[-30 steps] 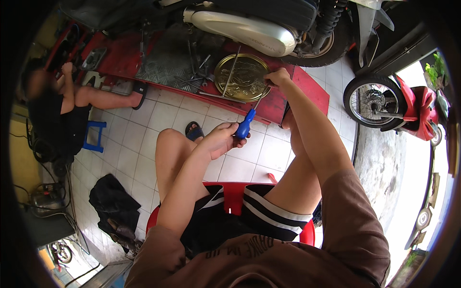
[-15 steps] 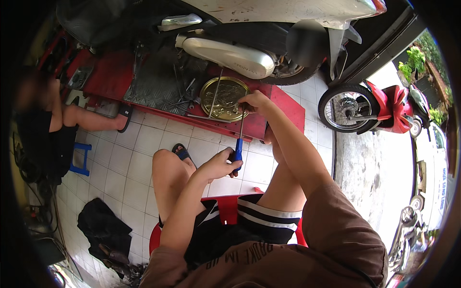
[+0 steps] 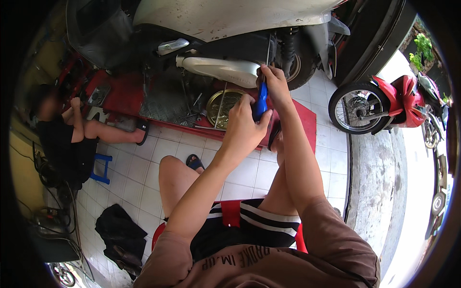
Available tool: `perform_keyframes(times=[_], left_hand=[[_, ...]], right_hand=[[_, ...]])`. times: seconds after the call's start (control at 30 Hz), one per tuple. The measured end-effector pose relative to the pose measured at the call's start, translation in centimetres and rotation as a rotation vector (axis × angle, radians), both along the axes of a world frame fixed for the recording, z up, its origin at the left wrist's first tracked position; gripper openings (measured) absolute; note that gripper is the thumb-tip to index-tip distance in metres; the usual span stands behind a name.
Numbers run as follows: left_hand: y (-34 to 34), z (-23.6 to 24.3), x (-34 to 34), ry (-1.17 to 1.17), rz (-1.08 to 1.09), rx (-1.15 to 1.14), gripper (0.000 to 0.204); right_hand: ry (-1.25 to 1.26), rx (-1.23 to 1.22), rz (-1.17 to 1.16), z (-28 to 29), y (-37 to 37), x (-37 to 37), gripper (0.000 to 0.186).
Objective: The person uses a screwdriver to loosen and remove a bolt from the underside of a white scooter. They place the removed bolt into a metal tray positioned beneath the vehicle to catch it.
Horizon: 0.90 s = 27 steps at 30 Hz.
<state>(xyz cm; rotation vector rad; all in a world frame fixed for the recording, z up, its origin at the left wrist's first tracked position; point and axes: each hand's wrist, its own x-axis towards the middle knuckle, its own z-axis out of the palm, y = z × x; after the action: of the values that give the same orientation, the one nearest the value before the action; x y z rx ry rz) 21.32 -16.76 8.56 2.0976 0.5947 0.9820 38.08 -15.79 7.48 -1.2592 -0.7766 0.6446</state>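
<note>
A blue-handled screwdriver [image 3: 262, 100] points up and away from me, its shaft reaching the scooter's side near the rear shock absorber [image 3: 287, 48]. Around the lower end of its handle, my left hand [image 3: 241, 127] is closed. My right hand [image 3: 277, 87] grips higher up, where handle and shaft meet. The tip lies against dark parts, and I cannot tell what it touches. Just left of my right hand is the scooter's silver engine cover [image 3: 218, 69]. A round gold tray [image 3: 211, 108] with small metal pieces rests below it, partly hidden by my left hand.
The scooter [image 3: 230, 19] stands on a red lift platform [image 3: 302, 120] with loose tools on its tread plate [image 3: 165, 103]. At the left, a person [image 3: 62, 129] sits by a blue stool [image 3: 102, 168]. A red motorbike [image 3: 384, 103] stands at the right. Black cloth [image 3: 120, 235] lies on the tiles.
Both hands have moved up and away from me with the screwdriver, from beside the gold tray to the scooter's side. My view has shifted slightly, and the seated person's arm is raised differently.
</note>
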Motion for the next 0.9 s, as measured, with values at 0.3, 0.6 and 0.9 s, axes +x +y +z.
perform_keyframes(times=[0.3, 0.6, 0.9], left_hand=[[-0.4, -0.9, 1.0, 0.072, 0.048, 0.127, 0.028], [-0.3, -0.8, 1.0, 0.073, 0.029, 0.097, 0.027], [-0.5, -0.9, 0.7, 0.051, 0.059, 0.164, 0.026]], right_hand=[[-0.042, 0.103, -0.129, -2.6, 1.6, 1.1, 0.031], [-0.114, 0.066, -0.201, -2.9, 2.0, 1.4, 0.034], [-0.179, 0.01, -0.262, -2.6, 1.9, 1.0, 0.033]])
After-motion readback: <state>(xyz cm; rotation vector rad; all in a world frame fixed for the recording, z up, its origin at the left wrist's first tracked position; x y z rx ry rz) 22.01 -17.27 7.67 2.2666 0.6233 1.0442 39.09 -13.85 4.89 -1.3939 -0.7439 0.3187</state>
